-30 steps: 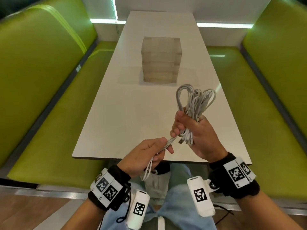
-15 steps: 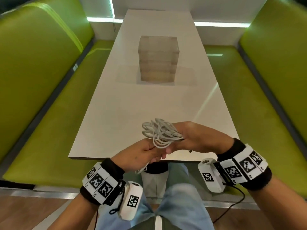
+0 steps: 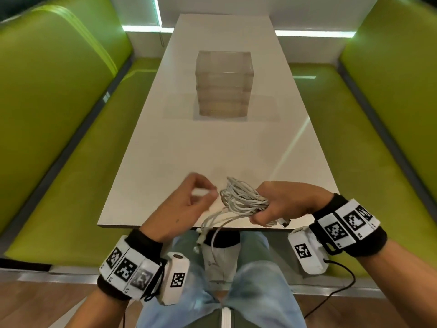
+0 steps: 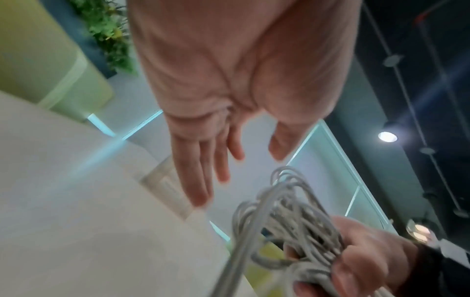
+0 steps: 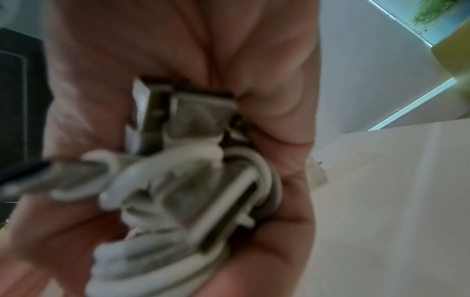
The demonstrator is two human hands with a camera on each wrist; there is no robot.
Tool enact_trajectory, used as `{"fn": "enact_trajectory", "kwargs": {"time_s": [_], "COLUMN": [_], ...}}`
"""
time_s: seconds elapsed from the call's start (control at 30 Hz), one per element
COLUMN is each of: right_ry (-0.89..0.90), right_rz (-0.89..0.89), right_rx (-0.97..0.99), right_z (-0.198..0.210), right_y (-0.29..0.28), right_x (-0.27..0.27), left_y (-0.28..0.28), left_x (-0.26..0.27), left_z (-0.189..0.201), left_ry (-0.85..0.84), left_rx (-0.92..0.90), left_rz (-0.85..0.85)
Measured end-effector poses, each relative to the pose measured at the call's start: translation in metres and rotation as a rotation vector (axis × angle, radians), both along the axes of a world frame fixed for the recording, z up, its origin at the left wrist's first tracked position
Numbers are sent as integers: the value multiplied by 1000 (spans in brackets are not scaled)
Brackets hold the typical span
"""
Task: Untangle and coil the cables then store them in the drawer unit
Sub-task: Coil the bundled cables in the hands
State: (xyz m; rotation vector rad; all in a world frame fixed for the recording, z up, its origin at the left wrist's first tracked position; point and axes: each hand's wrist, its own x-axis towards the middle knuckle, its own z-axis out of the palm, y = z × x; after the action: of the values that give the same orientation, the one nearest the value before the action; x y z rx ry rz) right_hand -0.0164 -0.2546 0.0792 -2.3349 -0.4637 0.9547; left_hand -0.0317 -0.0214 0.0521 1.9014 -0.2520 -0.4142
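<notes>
Left hand point(image 3: 189, 204) has let go, fingers spread; right hand point(image 3: 283, 204) fingers clench cable bundle point(image 3: 241, 197).

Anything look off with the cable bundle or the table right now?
Yes: the cable bundle in the right hand is not tidy. Several loose strands trail out below the table edge. The left hand holds nothing. The drawer unit looks closed.

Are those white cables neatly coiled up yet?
No. The white cables sit bunched unevenly in the right hand, and loose ends hang below the table edge.
</notes>
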Motion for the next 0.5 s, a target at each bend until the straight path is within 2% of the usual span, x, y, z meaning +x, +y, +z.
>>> {"fn": "enact_trajectory", "kwargs": {"time_s": [0.07,0.1,0.2,0.27,0.4,0.5], "right_ry": [-1,-15,20,69,189,250], "right_rz": [3,11,58,48,58,129], "right_rx": [-42,-66,-27,31,48,75], "right_z": [-5,-7,-7,-3,-1,-1], "right_y": [3,6,19,24,23,25], "right_x": [1,1,0,-1,1,2], "left_y": [-2,-5,-22,-32,-30,-27], "left_x": [-4,-7,-14,-16,-7,-6], "left_z": [10,14,2,-14,-31,-29], "left_ry": [-225,-373,-747,-793,-817,-712], "left_rx": [15,104,537,676,555,499], "left_rz": [76,20,-262,-328,-292,-348]}}
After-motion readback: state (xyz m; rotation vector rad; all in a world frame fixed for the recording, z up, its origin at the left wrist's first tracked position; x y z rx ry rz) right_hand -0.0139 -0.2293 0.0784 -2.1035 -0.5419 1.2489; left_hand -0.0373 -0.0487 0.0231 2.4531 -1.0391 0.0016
